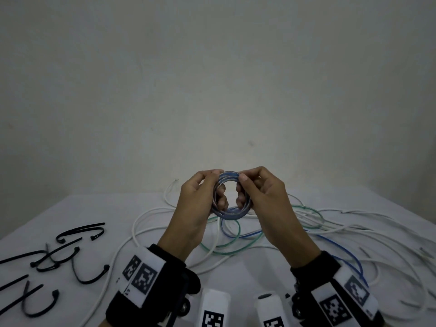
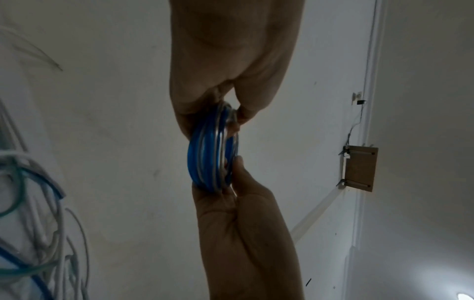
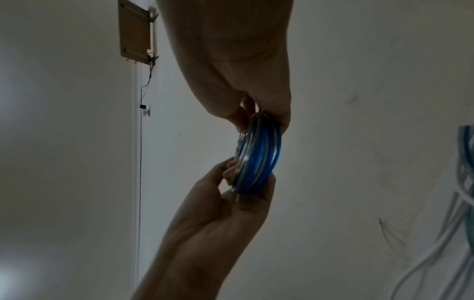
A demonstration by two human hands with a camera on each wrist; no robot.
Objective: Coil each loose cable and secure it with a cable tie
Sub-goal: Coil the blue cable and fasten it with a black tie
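Table point(image 1: 70, 213) under a white cloth across the lower half of the head view. Black ties point(image 1: 59, 260) scattered at lower left, lying loose, several curved. Loose cables point(image 1: 330, 230) in white, green and blue sprawled from centre to lower right, tangled and overlapping, passing under and behind both forearms. Plain wall point(image 1: 212, 79) filling the upper frame; wooden panel point(image 2: 360, 168) fixed to it at right of the left wrist view. Blue coil point(image 1: 230, 195) raised at centre of the head view, above the tangle and clear of the table, ring opening facing the camera; several turns stacked, seen edge-on in both wrist views. Left hand point(image 1: 200, 204) on the coil's left side, thumb on the near face, fingers point(image 1: 221, 199) curled through the opening, clamped on the coil. Right hand point(image 1: 262, 197) on the coil's right side, thumb at the upper rim, fingers hooked through the opening, likewise clamped on the coil. Both wrists raised, backs of the hands toward the camera, marker bands on both forearms at bottom of frame. No tie seen on the coil.
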